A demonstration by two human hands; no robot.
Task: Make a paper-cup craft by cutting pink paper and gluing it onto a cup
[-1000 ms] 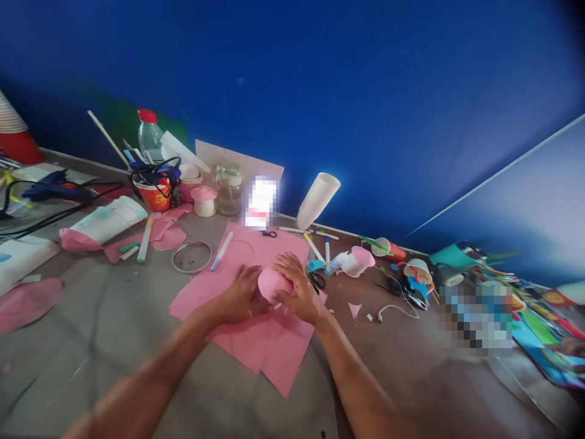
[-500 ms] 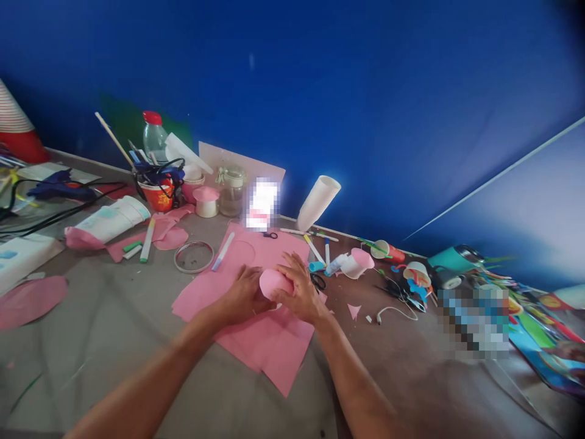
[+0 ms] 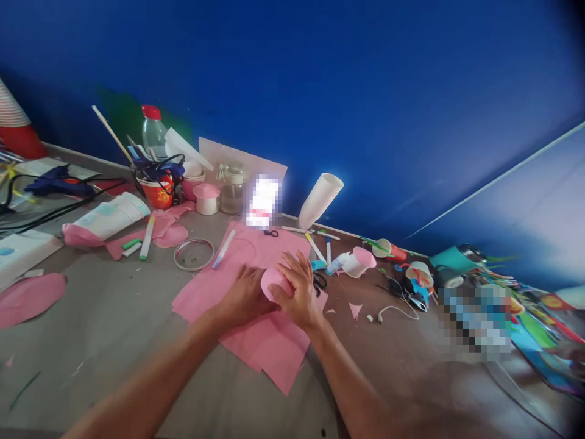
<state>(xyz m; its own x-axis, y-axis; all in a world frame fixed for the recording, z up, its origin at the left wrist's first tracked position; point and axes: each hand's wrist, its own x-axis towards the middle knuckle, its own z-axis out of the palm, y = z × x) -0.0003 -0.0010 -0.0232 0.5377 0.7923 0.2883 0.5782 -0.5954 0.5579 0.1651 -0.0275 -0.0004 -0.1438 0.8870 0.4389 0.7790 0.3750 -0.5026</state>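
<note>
Between my hands is a small pink-covered cup (image 3: 276, 283), held above pink paper sheets (image 3: 269, 350) on the table. My right hand (image 3: 298, 291) wraps round its right side, with the thumb across the pink face. My left hand (image 3: 247, 294) is closed against the cup's left side, its fingertips partly hidden behind it. A white marker (image 3: 223, 249) lies on the sheets to the left. Black scissors (image 3: 320, 280) lie just right of my right hand. Beyond the hands, a lit, blurred screen (image 3: 264, 201) stands at the back.
A tape ring (image 3: 194, 255), markers and pink scraps lie to the left. Behind them stand a pen-filled red cup (image 3: 158, 192), a glass jar (image 3: 233, 192) and a pink-topped cup (image 3: 207, 200). Rightward are a stack of white cups (image 3: 320, 200), another pink-topped cup (image 3: 359, 262) and a cable (image 3: 400, 310).
My right hand's thumb has shifted up onto the cup's pink face, and the cup has turned slightly. My left hand has moved slightly.
</note>
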